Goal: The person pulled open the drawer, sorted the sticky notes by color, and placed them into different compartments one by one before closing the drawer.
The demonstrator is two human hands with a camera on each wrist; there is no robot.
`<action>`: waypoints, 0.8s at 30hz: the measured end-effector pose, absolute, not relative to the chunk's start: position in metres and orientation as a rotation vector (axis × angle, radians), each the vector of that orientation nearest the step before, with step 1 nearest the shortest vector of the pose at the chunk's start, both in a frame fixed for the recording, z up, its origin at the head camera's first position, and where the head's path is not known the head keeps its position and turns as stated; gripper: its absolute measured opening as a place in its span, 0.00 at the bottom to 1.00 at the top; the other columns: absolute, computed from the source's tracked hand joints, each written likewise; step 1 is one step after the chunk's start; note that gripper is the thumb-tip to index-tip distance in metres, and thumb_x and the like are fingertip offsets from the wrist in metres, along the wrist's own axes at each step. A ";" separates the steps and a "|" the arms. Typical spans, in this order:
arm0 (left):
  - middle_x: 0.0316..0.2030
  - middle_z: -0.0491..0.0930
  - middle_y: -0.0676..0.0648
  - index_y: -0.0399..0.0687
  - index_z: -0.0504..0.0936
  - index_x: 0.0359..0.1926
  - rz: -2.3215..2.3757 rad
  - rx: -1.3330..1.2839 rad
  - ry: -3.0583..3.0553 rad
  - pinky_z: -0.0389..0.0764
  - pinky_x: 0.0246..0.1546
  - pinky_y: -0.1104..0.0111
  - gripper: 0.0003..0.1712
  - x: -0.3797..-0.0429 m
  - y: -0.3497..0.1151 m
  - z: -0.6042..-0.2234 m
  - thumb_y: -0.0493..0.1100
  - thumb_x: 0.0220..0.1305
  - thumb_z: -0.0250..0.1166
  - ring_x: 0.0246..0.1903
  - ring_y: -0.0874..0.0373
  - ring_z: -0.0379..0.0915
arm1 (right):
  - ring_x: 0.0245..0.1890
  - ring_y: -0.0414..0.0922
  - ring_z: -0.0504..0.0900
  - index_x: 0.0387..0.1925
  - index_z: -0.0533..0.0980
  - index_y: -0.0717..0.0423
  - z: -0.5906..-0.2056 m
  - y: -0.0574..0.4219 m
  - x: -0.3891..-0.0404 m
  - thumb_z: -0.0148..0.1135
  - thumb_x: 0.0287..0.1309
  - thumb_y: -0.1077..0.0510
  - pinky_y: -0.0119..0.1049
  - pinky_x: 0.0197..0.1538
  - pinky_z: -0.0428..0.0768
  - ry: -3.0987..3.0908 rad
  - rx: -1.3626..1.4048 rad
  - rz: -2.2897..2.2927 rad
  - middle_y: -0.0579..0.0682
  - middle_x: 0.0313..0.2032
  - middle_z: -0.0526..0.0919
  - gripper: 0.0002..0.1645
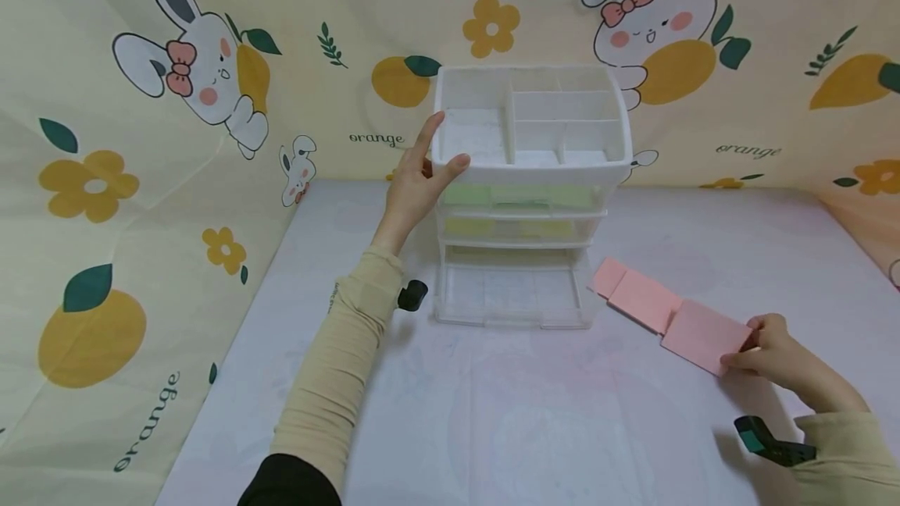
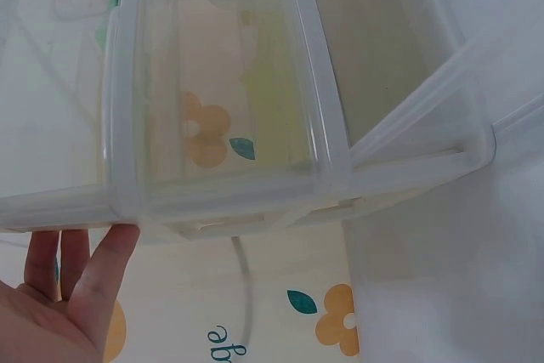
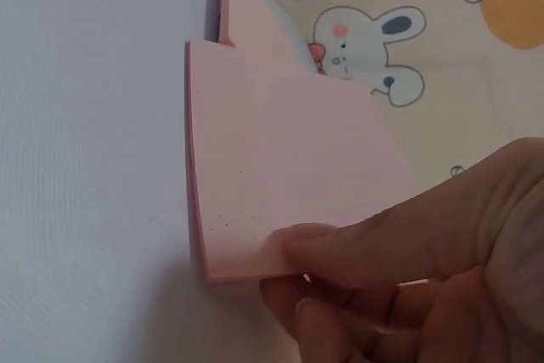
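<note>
A white plastic drawer organizer [image 1: 532,174] stands on the table, its lowest clear drawer [image 1: 513,287] pulled out. At its upper left corner, my left hand [image 1: 416,186] grips it, thumb on the front edge and other fingers along the side. In the left wrist view the left hand [image 2: 72,295] shows at the edge of the frame of clear drawers [image 2: 221,82]. To the right, my right hand [image 1: 780,354] pinches the near corner of a pink sticky note pad [image 1: 705,334]. Two more pink pads [image 1: 645,299] lie beyond it, overlapping in a row toward the drawer.
The organizer's top tray [image 1: 474,135] has several compartments. Green [image 1: 523,197] and yellow items show through the two upper drawers. A cloth [image 1: 337,45] printed with rabbits and oranges hangs behind and to the left of the white table [image 1: 534,420].
</note>
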State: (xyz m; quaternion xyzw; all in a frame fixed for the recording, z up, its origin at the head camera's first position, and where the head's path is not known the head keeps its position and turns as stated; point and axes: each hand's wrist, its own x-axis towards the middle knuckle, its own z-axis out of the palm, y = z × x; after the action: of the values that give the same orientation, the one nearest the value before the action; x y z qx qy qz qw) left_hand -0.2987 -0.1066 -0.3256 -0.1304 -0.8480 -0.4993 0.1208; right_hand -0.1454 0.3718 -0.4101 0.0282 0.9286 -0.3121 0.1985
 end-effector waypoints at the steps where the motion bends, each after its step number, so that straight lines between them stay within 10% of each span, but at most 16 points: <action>1: 0.29 0.59 0.50 0.98 0.46 0.61 -1.461 -0.382 -2.475 0.59 0.25 0.69 0.38 -0.299 -0.107 -0.326 0.75 0.51 0.56 0.25 0.57 0.56 | 0.33 0.38 0.66 0.45 0.44 0.74 -0.409 0.372 -0.145 0.61 0.57 0.61 0.26 0.30 0.72 2.599 0.079 -0.901 0.64 0.38 0.60 0.36; 6: 0.28 0.59 0.50 0.98 0.47 0.61 -1.477 -0.381 -2.471 0.59 0.26 0.69 0.39 -0.299 -0.107 -0.326 0.76 0.50 0.56 0.26 0.57 0.56 | 0.26 0.31 0.71 0.54 0.38 0.75 -0.406 0.370 -0.141 0.55 0.58 0.68 0.28 0.31 0.79 2.602 0.064 -1.040 0.55 0.33 0.68 0.39; 13: 0.27 0.58 0.50 0.98 0.47 0.61 -1.488 -0.382 -2.464 0.58 0.26 0.69 0.39 -0.300 -0.107 -0.327 0.76 0.49 0.56 0.25 0.57 0.55 | 0.25 0.30 0.75 0.54 0.54 0.71 -0.402 0.367 -0.139 0.53 0.62 0.64 0.27 0.29 0.78 2.746 -0.007 -1.014 0.66 0.38 0.73 0.25; 24: 0.28 0.59 0.50 0.98 0.46 0.61 -1.478 -0.376 -2.471 0.58 0.26 0.69 0.39 -0.299 -0.107 -0.327 0.76 0.50 0.56 0.26 0.57 0.56 | 0.25 0.31 0.79 0.46 0.60 0.45 -0.383 0.351 -0.142 0.51 0.65 0.61 0.26 0.29 0.78 2.794 -0.047 -1.255 0.33 0.28 0.73 0.13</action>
State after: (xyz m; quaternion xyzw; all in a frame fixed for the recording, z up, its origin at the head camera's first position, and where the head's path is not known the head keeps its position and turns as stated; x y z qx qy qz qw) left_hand -0.2994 -0.1068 -0.3266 -0.1286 -0.8450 -0.5054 0.1185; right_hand -0.1421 0.3513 -0.3833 -0.0152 0.9114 -0.4093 0.0393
